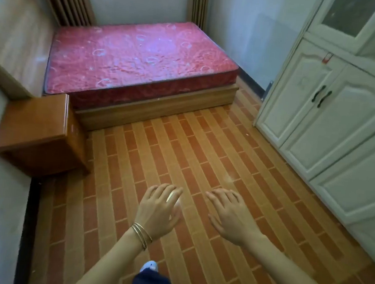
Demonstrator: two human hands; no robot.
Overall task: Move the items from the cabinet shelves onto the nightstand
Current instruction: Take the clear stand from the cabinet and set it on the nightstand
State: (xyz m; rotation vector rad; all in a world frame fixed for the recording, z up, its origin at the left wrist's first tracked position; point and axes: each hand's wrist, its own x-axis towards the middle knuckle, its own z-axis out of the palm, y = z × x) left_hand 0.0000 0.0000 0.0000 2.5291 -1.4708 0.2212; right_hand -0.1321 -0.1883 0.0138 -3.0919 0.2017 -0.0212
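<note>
A glossy brown wooden nightstand (36, 126) stands at the left against the wall, beside the bed; its top is bare. A tall white cabinet (334, 114) fills the right side, its panelled doors shut, with dark handles (321, 95) at the middle pair. What lies inside is hidden. My left hand (159, 209), with bracelets at the wrist and a ring, hovers over the floor with fingers spread and nothing in it. My right hand (230, 215) is beside it, also open and holding nothing. Both hands are well short of cabinet and nightstand.
A bed with a red patterned mattress (139, 56) on a wooden base sits at the back. Orange brick-pattern floor (181, 152) stretches between bed, nightstand and cabinet. My leg and a pale shoe (149, 266) show at the bottom edge.
</note>
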